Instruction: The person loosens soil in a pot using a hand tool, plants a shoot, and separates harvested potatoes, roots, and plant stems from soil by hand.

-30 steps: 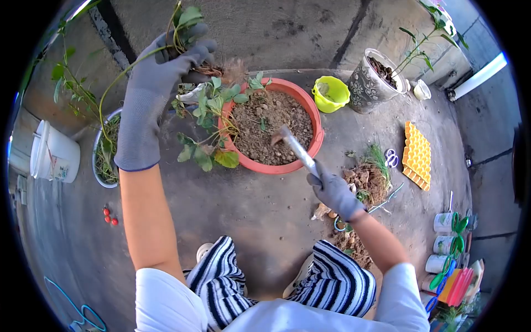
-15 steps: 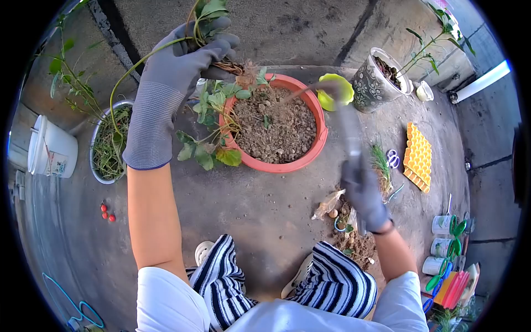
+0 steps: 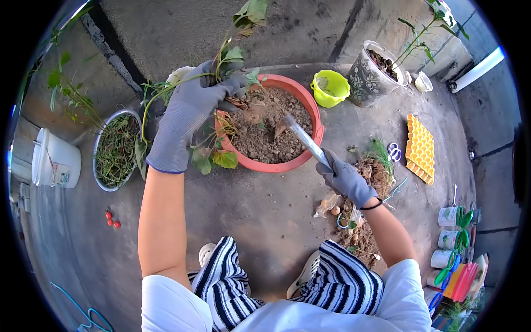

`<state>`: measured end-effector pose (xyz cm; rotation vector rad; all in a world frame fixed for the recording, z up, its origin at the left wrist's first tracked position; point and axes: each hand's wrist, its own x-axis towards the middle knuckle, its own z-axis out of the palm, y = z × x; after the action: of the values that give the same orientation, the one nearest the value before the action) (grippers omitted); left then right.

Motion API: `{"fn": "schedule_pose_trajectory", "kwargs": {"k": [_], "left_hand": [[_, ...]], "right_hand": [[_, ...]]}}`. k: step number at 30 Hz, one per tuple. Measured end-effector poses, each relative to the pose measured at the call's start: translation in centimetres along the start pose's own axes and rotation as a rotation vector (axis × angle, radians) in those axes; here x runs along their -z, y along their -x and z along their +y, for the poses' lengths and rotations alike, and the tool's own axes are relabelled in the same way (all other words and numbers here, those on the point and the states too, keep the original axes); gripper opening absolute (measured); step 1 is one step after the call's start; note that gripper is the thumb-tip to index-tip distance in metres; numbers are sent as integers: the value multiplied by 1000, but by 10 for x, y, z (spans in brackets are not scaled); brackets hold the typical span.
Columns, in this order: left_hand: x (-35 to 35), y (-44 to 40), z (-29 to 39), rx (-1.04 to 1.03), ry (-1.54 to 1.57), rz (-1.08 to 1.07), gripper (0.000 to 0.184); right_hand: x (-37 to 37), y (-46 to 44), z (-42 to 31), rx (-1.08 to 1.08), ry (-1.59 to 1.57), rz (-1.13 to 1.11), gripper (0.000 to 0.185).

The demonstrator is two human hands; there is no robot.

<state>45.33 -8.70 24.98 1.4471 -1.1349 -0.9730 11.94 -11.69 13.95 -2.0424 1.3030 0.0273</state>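
Note:
My gloved left hand [image 3: 207, 91] is closed around a leafy plant [image 3: 232, 55], with its brown roots hanging below the fingers over the left rim of the round red pot [image 3: 318, 134]. Dry crumbly soil [image 3: 269, 145] fills that pot, and a second leafy plant [image 3: 225, 159] droops over its left side. In my gloved right hand [image 3: 348, 180] is the silver handle of a small hand hoe [image 3: 307, 138]. Its brown blade is down at the soil, partly hard to tell from it.
A yellow-green pot [image 3: 331, 99] and a patterned planter [image 3: 368, 83] stand behind right. Left are a basin of cut greens [image 3: 113, 157] and a white bucket [image 3: 58, 157]. Scissors [image 3: 394, 152], a yellow tray [image 3: 420, 149], soil scraps and several cans [image 3: 449, 239] lie right.
My left hand has lowered the plant toward the pot's soil. My right hand has brought the hoe down from a blurred, raised swing to the soil.

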Motion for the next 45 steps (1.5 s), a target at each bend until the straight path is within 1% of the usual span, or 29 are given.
{"fn": "schedule_pose_trajectory", "kwargs": {"k": [4,5,6,7,8,9,11,12,14,15,16,18,20,22,24,26,28,30,32,34,36,38,39,40,41,42,43,44,45], "left_hand": [[-15,-6,-6,34,-28,21,40],[-21,-10,-13,-3,32,-27,36],[-28,-12,-18,-38,93,-76,32],[-35,-17,-17,5,41,-110,37],[-42,-19,-20,12,40,-120,37],[-50,-23,-24,30,82,-140,36],[-61,-30,-30,66,161,-140,33],[-62,-32,-36,64,152,-150,33],[-57,-35,-46,151,387,-162,31],[-57,-35,-50,197,341,-104,32],[-53,-37,-60,196,334,-107,32],[-46,-40,-93,271,363,-118,34],[-50,-36,-112,263,386,-88,34],[-52,-38,-132,329,355,8,37],[-47,-44,-147,323,392,-6,37],[-48,-47,-145,347,330,62,34],[-53,-46,-147,350,314,15,37],[-58,-42,-148,351,292,-34,40],[-63,-33,-147,347,785,-69,36],[-74,-26,-155,336,769,-66,40],[-88,-22,-166,324,754,-60,43],[-107,-21,-169,217,424,-142,47],[-117,-21,-167,147,381,-108,44],[-121,-24,-166,150,378,-112,44],[-124,-30,-163,177,81,-89,43],[-127,-38,-162,200,-214,-65,43],[-125,-47,-165,245,-420,-52,35],[-121,-48,-169,244,-420,-49,35],[-117,-50,-173,257,-74,-89,37]], "right_hand": [[-13,-9,18,55,-52,60,51],[-18,-12,21,78,-62,91,50],[-26,-13,23,71,-65,89,50],[-37,-12,25,26,-71,110,50],[-44,-8,20,-20,-78,134,50],[-43,-2,12,-82,-95,98,49],[-47,-3,16,-63,-126,123,48],[-51,0,18,-46,-152,132,48],[-56,6,23,-69,-177,133,47],[-59,10,25,-56,-219,145,46],[-60,11,27,-37,-260,160,46],[-64,14,29,-39,-272,176,46],[-66,15,31,-40,-276,188,46],[-68,17,34,-10,-222,235,47],[-71,19,42,13,-244,255,48],[-73,21,46,32,-262,276,49],[-72,23,49,72,-257,297,49],[-71,22,51,57,-260,283,50],[-72,21,53,44,-267,275,50],[-74,21,54,121,-267,325,50],[-70,23,47,83,-295,305,50],[-71,23,47,45,-326,285,50],[-77,21,51,69,-300,325,50],[-80,21,52,92,-272,363,49],[-80,22,53,90,-272,362,49],[-78,22,53,47,-291,315,49],[-75,23,51,7,-310,266,49],[-70,23,49,10,-309,266,49],[-66,23,46,-7,-295,245,50]]}}
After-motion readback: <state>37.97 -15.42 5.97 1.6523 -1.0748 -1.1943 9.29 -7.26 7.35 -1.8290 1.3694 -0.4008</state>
